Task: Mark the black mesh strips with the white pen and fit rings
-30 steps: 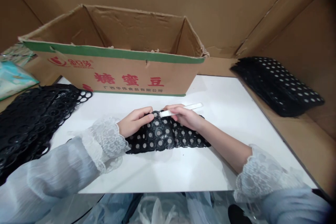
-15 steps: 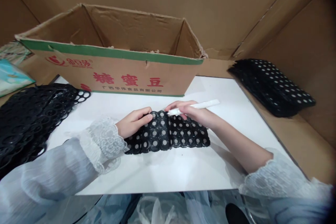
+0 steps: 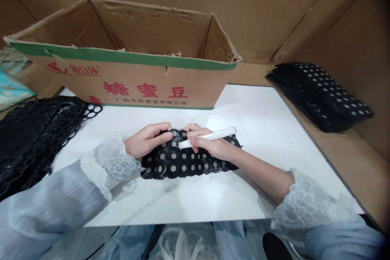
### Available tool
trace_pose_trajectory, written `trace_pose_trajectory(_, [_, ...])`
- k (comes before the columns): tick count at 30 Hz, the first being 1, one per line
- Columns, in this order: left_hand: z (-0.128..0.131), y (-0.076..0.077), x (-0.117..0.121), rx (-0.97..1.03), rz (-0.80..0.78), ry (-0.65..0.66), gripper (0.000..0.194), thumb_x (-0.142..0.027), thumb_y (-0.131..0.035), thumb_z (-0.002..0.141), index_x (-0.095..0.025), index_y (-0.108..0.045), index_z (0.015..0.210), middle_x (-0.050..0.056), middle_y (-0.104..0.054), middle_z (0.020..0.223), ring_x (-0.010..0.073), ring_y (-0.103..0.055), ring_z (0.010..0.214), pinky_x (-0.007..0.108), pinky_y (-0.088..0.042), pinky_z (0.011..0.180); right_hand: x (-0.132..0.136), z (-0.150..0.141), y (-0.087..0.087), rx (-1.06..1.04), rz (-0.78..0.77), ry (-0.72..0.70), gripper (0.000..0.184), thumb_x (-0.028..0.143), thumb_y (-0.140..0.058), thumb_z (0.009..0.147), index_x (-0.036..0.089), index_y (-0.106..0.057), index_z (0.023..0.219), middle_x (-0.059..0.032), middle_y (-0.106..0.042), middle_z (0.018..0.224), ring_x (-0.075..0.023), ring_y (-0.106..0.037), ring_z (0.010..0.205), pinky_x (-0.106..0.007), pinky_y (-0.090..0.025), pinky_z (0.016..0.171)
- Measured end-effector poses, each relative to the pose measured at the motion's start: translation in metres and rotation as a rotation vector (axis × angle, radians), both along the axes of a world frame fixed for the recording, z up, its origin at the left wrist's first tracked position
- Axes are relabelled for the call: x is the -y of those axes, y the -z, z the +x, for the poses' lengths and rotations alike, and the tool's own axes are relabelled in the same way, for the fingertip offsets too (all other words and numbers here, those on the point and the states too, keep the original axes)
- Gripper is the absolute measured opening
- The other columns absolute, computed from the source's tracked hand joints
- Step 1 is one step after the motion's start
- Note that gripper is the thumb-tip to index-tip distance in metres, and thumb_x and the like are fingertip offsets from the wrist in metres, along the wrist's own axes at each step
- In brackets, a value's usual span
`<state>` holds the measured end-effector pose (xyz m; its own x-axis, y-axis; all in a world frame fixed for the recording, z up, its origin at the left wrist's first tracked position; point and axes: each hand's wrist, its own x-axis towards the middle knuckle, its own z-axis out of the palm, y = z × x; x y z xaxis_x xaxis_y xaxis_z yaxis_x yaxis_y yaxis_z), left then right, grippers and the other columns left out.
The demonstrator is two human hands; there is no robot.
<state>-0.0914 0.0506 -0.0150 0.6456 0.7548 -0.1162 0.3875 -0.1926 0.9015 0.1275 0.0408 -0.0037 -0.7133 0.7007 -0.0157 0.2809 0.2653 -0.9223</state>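
A black sheet of joined rings with pale round centres (image 3: 183,162) lies on the white tabletop in front of me. My left hand (image 3: 150,139) pinches its upper left edge between thumb and fingers. In my right hand (image 3: 207,141) is a white pen-like stick (image 3: 224,133), held slantwise with its lower end over the sheet's upper middle. The fingertips of that hand also rest at the sheet's top edge. Part of the sheet is hidden under my right hand.
Behind the sheet stands an open cardboard box (image 3: 195,83) with a green rim band. Black ring-patterned sheets (image 3: 33,138) pile up at left. On the right, a stack of black dotted sheets (image 3: 326,97) lies on cardboard. A teal-and-white packet (image 3: 14,91) sits far left.
My right hand has moved left and slightly down along the sheet with the white stick. The fold ridge in the sheet's middle looks flatter. The whole view has shifted a little.
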Motion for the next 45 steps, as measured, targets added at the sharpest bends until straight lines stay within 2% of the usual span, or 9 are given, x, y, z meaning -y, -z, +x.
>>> trace_pose_trajectory(5, [-0.008, -0.01, -0.003, -0.143, 0.101, 0.074, 0.022, -0.036, -0.044, 0.081, -0.016, -0.044, 0.073, -0.003, -0.041, 0.067, 0.0104, -0.039, 0.063, 0.021, -0.034, 0.059, 0.002, -0.005, 0.01, -0.068, -0.007, 0.027, 0.029, 0.015, -0.036, 0.08, 0.017, -0.041, 0.052, -0.0029, -0.048, 0.09, -0.0159, -0.046, 0.091, -0.034, -0.033, 0.089])
trace_pose_trajectory(12, [-0.009, -0.008, -0.003, -0.285, 0.24, 0.104, 0.014, -0.028, -0.048, 0.076, -0.018, -0.039, 0.072, -0.005, -0.039, 0.061, 0.0086, -0.038, 0.056, 0.019, -0.032, 0.053, 0.009, -0.011, 0.015, -0.035, 0.119, 0.081, 0.028, 0.015, -0.037, 0.082, 0.017, -0.043, 0.054, -0.0028, -0.047, 0.089, -0.0162, -0.043, 0.098, -0.034, -0.033, 0.091])
trace_pose_trajectory(20, [-0.01, -0.015, -0.003, -0.422, 0.25, 0.168, 0.016, -0.031, -0.044, 0.077, -0.016, -0.05, 0.075, -0.004, -0.049, 0.06, 0.0096, -0.044, 0.054, 0.021, -0.033, 0.054, 0.011, -0.015, 0.018, 0.041, 0.241, 0.081, 0.028, 0.019, -0.035, 0.085, 0.018, -0.039, 0.058, -0.0037, -0.046, 0.086, -0.016, -0.044, 0.09, -0.034, -0.036, 0.084])
trace_pose_trajectory(27, [-0.003, -0.014, 0.009, -0.379, 0.191, 0.099, 0.018, -0.03, -0.043, 0.076, -0.016, -0.045, 0.065, -0.006, -0.038, 0.052, 0.0071, -0.035, 0.048, 0.019, -0.028, 0.048, 0.015, -0.021, 0.022, 0.235, 0.383, 0.058, 0.024, 0.027, -0.034, 0.088, 0.018, -0.044, 0.069, -0.0052, -0.042, 0.094, -0.017, -0.037, 0.095, -0.034, -0.035, 0.088])
trace_pose_trajectory(32, [0.0, -0.016, 0.016, -0.436, 0.203, 0.037, 0.018, -0.03, -0.042, 0.078, -0.017, -0.041, 0.066, -0.007, -0.036, 0.051, 0.0068, -0.034, 0.048, 0.019, -0.027, 0.047, 0.02, -0.027, 0.027, 0.303, 0.494, 0.161, 0.02, 0.027, -0.033, 0.088, 0.019, -0.046, 0.076, -0.0056, -0.044, 0.093, -0.0168, -0.037, 0.088, -0.033, -0.035, 0.082])
trace_pose_trajectory(34, [-0.001, -0.017, 0.013, -0.436, 0.221, 0.033, 0.019, -0.031, -0.042, 0.078, -0.017, -0.041, 0.066, -0.007, -0.037, 0.053, 0.007, -0.036, 0.05, 0.019, -0.029, 0.049, 0.018, -0.027, 0.026, 0.255, 0.478, 0.187, 0.023, 0.026, -0.033, 0.088, 0.018, -0.044, 0.069, -0.0043, -0.047, 0.086, -0.0155, -0.038, 0.084, -0.032, -0.035, 0.082])
trace_pose_trajectory(37, [-0.006, -0.016, 0.004, -0.449, 0.224, 0.067, 0.018, -0.03, -0.043, 0.077, -0.016, -0.042, 0.067, -0.006, -0.039, 0.055, 0.0072, -0.037, 0.052, 0.018, -0.03, 0.051, 0.011, -0.023, 0.023, 0.153, 0.347, 0.172, 0.029, 0.021, -0.036, 0.086, 0.018, -0.039, 0.057, -0.0017, -0.049, 0.075, -0.0141, -0.041, 0.08, -0.031, -0.036, 0.08])
trace_pose_trajectory(40, [-0.011, -0.013, -0.005, -0.432, 0.144, 0.141, 0.018, -0.031, -0.042, 0.078, -0.016, -0.046, 0.071, -0.005, -0.044, 0.06, 0.0083, -0.041, 0.057, 0.018, -0.033, 0.054, 0.007, -0.018, 0.019, 0.118, 0.237, 0.149, 0.032, 0.017, -0.038, 0.083, 0.017, -0.039, 0.051, -0.001, -0.052, 0.078, -0.0149, -0.043, 0.086, -0.031, -0.037, 0.081])
trace_pose_trajectory(45, [-0.016, -0.01, -0.012, -0.332, -0.043, 0.212, 0.024, -0.037, -0.045, 0.077, -0.014, -0.05, 0.078, -0.003, -0.048, 0.069, 0.0099, -0.045, 0.065, 0.018, -0.036, 0.058, 0.01, -0.018, 0.019, 0.141, 0.247, 0.151, 0.034, 0.024, -0.041, 0.084, 0.018, -0.051, 0.052, -0.0015, -0.054, 0.084, -0.0155, -0.043, 0.09, -0.031, -0.036, 0.084])
